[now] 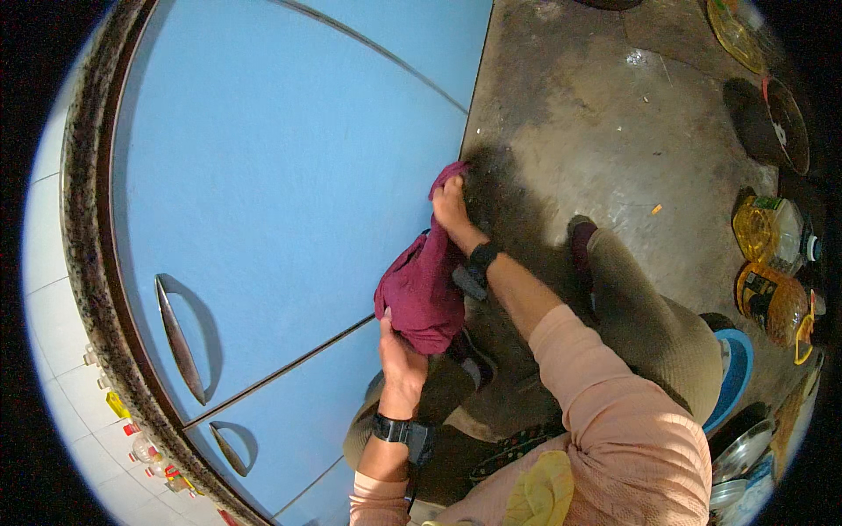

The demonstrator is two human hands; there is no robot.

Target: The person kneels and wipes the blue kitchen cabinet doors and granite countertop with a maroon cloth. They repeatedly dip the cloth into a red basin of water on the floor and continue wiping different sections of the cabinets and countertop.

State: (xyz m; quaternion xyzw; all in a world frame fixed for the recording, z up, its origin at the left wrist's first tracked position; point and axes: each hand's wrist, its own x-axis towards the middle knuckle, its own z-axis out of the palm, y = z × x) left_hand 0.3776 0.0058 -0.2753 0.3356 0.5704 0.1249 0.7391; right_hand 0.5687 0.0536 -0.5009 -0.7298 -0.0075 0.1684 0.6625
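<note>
A maroon cloth [424, 289] hangs bunched between my two hands, in front of the lower edge of a light blue cabinet door [276, 164]. My right hand [450, 205] grips its far end near where the door meets the floor. Closer to me, my left hand [400, 361] holds the other end, with the thumb on top and the fingers mostly hidden behind the fabric. Whether the cloth touches the door, I cannot tell. Black bands circle both of my wrists.
Curved metal handles [179, 338] stick out from the cabinet doors under a speckled stone countertop [82, 217]. On the stained floor [592, 131] at right stand oil bottles [756, 230], a dark pan [792, 128], a blue basin [737, 375] and metal bowls [743, 454].
</note>
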